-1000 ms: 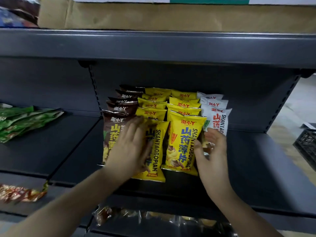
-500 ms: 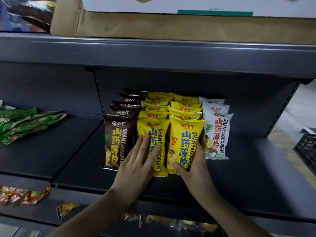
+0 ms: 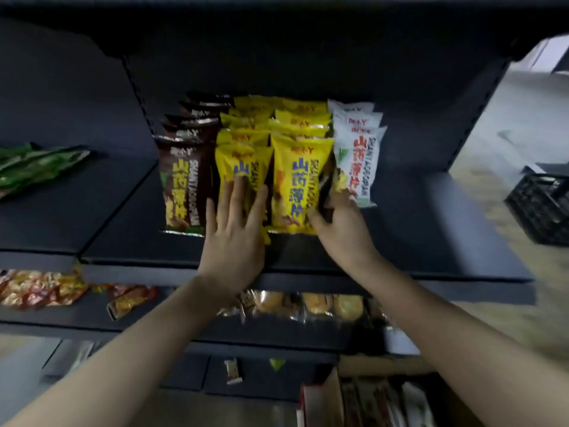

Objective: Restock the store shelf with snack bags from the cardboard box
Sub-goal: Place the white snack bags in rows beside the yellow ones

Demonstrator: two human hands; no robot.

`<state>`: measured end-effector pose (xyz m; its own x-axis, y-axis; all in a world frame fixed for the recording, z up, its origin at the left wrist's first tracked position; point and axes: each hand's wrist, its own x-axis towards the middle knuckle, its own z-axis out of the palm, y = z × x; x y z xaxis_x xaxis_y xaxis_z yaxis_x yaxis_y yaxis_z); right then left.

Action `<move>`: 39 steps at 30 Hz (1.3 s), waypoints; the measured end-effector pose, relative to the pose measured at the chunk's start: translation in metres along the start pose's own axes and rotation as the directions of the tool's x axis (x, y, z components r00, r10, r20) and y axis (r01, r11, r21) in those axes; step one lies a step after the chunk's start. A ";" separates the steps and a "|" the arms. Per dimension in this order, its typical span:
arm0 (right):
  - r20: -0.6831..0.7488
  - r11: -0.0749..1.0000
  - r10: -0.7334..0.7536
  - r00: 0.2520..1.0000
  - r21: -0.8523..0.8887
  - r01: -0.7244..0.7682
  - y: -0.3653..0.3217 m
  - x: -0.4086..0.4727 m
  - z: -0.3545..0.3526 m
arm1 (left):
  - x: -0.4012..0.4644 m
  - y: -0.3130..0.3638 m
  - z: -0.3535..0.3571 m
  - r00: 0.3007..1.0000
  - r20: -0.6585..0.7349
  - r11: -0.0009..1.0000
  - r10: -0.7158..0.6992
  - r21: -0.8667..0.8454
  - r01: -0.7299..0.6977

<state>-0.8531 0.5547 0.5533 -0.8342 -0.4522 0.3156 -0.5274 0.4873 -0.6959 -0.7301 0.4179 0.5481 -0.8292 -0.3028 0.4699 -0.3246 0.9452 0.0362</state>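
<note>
Shelf is seen as dark painted sheet metal, matt and smooth; perforated upright strip likewise. Yellow snack bags, brown bags and white bags are made of glossy printed plastic film, with crimped silvery seams at the ends. Green packets are shiny film too. Pastries on the lower shelf are wrapped in clear, reflective plastic. Cardboard box is plain matt brown board. Black crate is noted as moulded plastic lattice. Floor finish cannot be judged through the blur.
</note>
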 end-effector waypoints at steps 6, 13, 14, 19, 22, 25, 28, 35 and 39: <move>0.013 0.989 -0.135 0.991 0.058 0.134 0.011 -0.049 -0.072 | -0.017 0.068 -0.001 0.973 -0.187 0.965 0.135 -0.196 -0.172; 0.313 0.989 -0.015 0.950 0.146 -0.032 0.099 -0.131 -0.118 | -0.070 0.176 0.035 0.946 -0.164 0.803 0.279 -0.500 -0.323; 0.358 0.992 0.026 0.933 0.104 -0.067 0.117 -0.142 -0.119 | -0.084 0.189 0.044 0.953 -0.114 0.783 0.281 -0.547 -0.296; 0.625 0.903 0.425 0.655 -0.346 -0.256 0.217 -0.190 -0.099 | -0.151 0.233 0.115 0.877 0.389 0.782 0.283 -0.623 0.024; 0.663 0.802 0.597 0.451 -0.473 -0.366 0.269 -0.216 -0.069 | -0.180 0.246 0.158 0.687 0.720 0.828 0.100 -0.443 0.344; 0.564 0.660 0.742 0.362 -0.520 -0.542 0.306 -0.233 -0.039 | -0.198 0.250 0.190 0.535 0.843 0.797 -0.058 -0.284 0.533; 0.435 0.482 0.861 0.264 -0.528 -0.699 0.330 -0.240 -0.015 | -0.209 0.251 0.222 0.422 0.899 0.775 -0.117 -0.183 0.605; 0.496 0.390 0.861 0.110 -0.506 -0.769 0.373 -0.254 0.018 | -0.223 0.259 0.273 0.288 0.935 0.664 -0.204 -0.084 0.743; 0.482 0.347 0.868 0.121 -0.413 -0.842 0.385 -0.262 0.025 | -0.235 0.261 0.291 0.228 0.951 0.631 -0.206 -0.049 0.774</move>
<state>-0.8335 0.8423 0.1869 -0.4813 0.0076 -0.8765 0.4530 0.8583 -0.2413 -0.7526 0.7000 0.1904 -0.5554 -0.3808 -0.7392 -0.8245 0.3677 0.4301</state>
